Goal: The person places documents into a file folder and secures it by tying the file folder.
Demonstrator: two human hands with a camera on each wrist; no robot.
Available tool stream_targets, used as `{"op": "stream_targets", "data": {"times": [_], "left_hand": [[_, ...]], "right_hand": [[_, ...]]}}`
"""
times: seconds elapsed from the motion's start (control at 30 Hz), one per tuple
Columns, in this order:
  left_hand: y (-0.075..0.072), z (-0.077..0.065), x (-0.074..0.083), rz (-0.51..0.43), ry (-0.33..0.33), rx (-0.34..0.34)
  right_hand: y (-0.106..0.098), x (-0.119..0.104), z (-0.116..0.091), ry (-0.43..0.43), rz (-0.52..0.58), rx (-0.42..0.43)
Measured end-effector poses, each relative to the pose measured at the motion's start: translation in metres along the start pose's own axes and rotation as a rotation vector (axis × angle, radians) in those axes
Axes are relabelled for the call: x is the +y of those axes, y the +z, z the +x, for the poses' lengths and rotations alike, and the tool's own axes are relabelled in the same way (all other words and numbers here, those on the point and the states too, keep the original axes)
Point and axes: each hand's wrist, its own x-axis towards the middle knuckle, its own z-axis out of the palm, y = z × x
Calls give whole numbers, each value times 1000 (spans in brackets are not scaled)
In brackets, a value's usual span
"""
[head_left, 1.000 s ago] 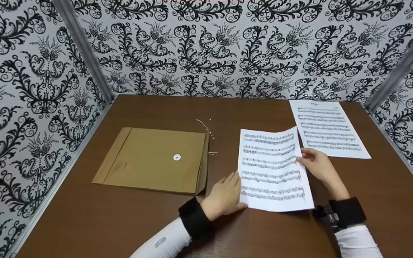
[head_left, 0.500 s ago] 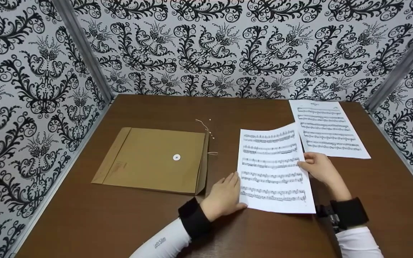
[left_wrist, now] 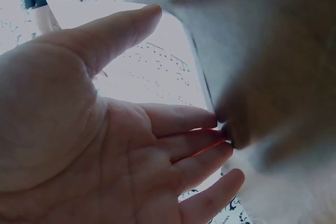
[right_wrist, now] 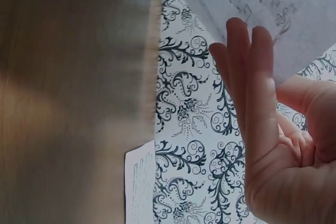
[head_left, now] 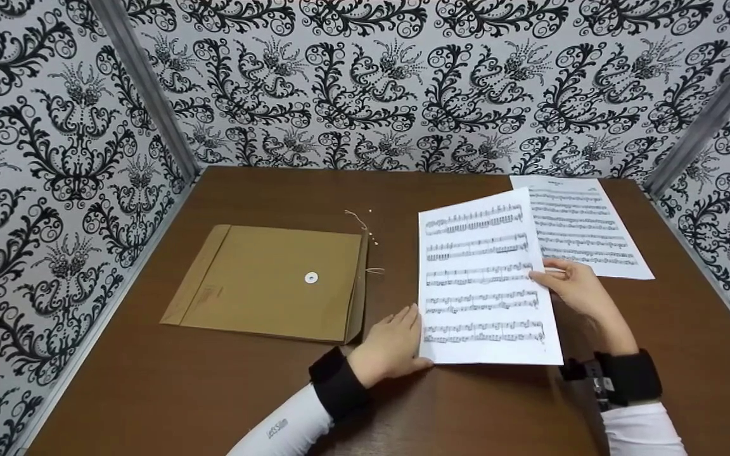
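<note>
A printed music sheet is raised at its right side over the table. My right hand pinches the sheet's right edge between thumb and fingers; in the right wrist view, fingers lie behind the paper. My left hand rests on the table at the sheet's lower left edge. Its fingers are extended and touch the paper's edge, with the thumb held apart. A second music sheet lies flat at the back right, partly covered by the first.
A brown kraft envelope with a white button and loose strings lies left of my left hand. Patterned walls stand behind and beside the wooden table.
The right hand has lifted the sheet's right side and far edge higher, and the paper has straightened from its curl. The left hand stays nearly in place.
</note>
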Motion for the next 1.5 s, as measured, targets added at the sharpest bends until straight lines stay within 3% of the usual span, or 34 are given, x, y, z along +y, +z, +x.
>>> {"op": "stream_targets", "data": {"times": [0.2,0.33,0.47,0.83,0.93,1.3,1.5], "left_hand": [[-12,-4,-8,-99,8,-42],[-24,-7,-14,-203,8,-28],[-33,-9,-23,-323,1,-7],[-38,5,-44,-647,115,182],[-38,9,-51,-732,129,218],[-44,12,-75,-931,171,197],[-49,9,-89,-1145,173,205]], "right_hand": [[-6,0,-1,10,100,7],[-8,1,-1,6,140,33],[-6,0,-3,11,255,43],[4,-7,-4,-40,535,78],[8,-11,-4,-40,576,62],[25,-22,-4,-67,611,-45],[33,-24,-4,-90,610,-149]]}}
